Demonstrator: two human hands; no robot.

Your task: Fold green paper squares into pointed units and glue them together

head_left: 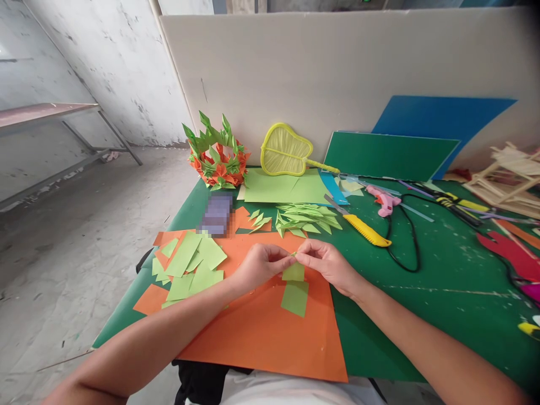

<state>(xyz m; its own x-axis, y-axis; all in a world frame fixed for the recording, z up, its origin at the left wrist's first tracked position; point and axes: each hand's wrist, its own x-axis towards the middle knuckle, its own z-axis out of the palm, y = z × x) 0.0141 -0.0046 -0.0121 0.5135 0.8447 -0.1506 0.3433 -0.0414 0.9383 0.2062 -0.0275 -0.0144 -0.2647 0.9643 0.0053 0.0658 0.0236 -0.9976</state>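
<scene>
My left hand [262, 265] and my right hand [329, 266] meet over a large orange sheet [261, 337]. Both are closed in a pinch on a small piece of green paper [294, 255], mostly hidden by the fingertips. Just below the fingers lie a green paper square [295, 298] and another green piece [294, 273] partly behind the hands. A heap of cut green paper pieces [202, 259] spreads beside my left forearm. Beyond my hands is a pile of pointed, folded green paper leaves [307, 218], with several smaller ones to its left.
A yellow utility knife [366, 230] with its blade out lies right of the leaves, near a pink glue gun [383, 200] and its black cord. Behind stand an orange-green paper crown [217, 154], a yellow fan [287, 149] and a green board [392, 156]. Wooden sticks [506, 174] crowd the right.
</scene>
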